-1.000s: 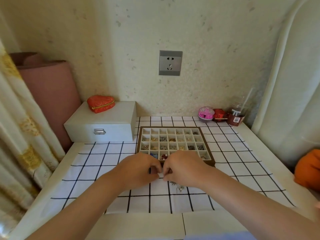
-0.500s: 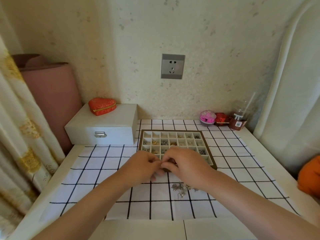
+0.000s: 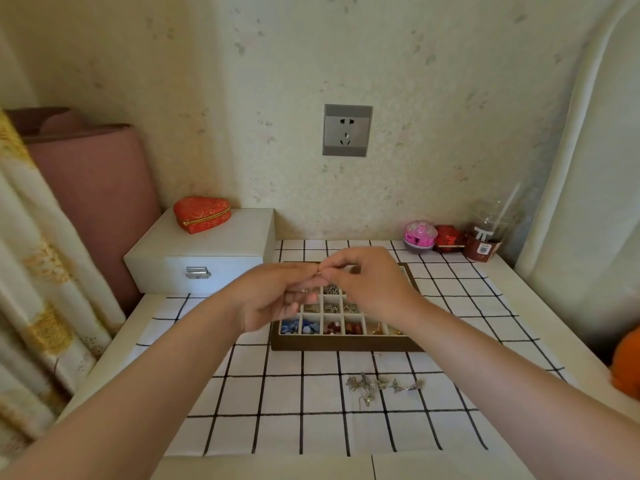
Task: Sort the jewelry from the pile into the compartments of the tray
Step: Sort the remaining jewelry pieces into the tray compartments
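Observation:
A brown-framed tray with many small white compartments lies on the checked cloth; blue, red and gold pieces fill its near row. Both hands hover above its middle. My left hand and my right hand meet fingertip to fingertip and pinch one tiny jewelry piece between them. A small pile of silver jewelry lies on the cloth in front of the tray. The hands hide much of the tray's far rows.
A white box with a red heart-shaped case stands at the left. A pink ball, a red box and a plastic cup sit at the back right. An orange object is at the right edge.
Both hands have lifted from the cloth near the pile and moved away from me over the tray, still pinching together. The pile is now uncovered.

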Demonstrator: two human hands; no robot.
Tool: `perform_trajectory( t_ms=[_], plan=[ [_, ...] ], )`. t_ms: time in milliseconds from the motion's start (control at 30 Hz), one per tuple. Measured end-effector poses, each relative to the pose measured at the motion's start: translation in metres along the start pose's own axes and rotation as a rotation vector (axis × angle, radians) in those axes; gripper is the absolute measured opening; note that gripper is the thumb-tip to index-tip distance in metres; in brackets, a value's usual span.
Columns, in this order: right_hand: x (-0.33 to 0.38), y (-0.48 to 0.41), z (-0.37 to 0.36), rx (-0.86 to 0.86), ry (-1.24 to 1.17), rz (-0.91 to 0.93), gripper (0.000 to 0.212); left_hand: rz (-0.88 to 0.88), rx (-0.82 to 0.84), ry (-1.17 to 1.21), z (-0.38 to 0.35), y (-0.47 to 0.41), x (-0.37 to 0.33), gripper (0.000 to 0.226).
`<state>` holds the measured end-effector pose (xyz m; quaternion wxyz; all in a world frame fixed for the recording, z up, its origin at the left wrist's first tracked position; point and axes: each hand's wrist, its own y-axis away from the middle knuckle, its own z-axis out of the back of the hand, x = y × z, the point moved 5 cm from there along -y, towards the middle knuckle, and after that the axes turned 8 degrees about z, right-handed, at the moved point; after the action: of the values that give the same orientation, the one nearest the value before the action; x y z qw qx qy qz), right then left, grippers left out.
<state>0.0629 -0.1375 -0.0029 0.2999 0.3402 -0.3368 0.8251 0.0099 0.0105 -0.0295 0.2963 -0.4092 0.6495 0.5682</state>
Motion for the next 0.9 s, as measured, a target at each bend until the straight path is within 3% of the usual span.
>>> perform_trajectory(
  t_ms=[267, 433, 667, 900],
  plan=[
    [-0.015, -0.056, 0.028, -0.081, -0.07, -0.025, 0.008, -0.116, -0.086, -0.09, -0.004, -0.038, -0.052, 0.016],
    [-0.036, -0.079, 0.033, 0.026, -0.019, 0.021, 0.019, -0.194, -0.224, -0.283, 0.001, -0.059, -0.068, 0.015],
    [-0.056, -0.094, 0.035, 0.066, 0.026, 0.024, 0.013, -0.238, -0.313, -0.325, 0.004, -0.08, -0.072, 0.028],
    [-0.071, -0.096, 0.031, 0.11, 0.114, 0.026, 0.008, -0.295, -0.376, -0.48, 0.001, -0.093, -0.069, 0.024]
  ],
)
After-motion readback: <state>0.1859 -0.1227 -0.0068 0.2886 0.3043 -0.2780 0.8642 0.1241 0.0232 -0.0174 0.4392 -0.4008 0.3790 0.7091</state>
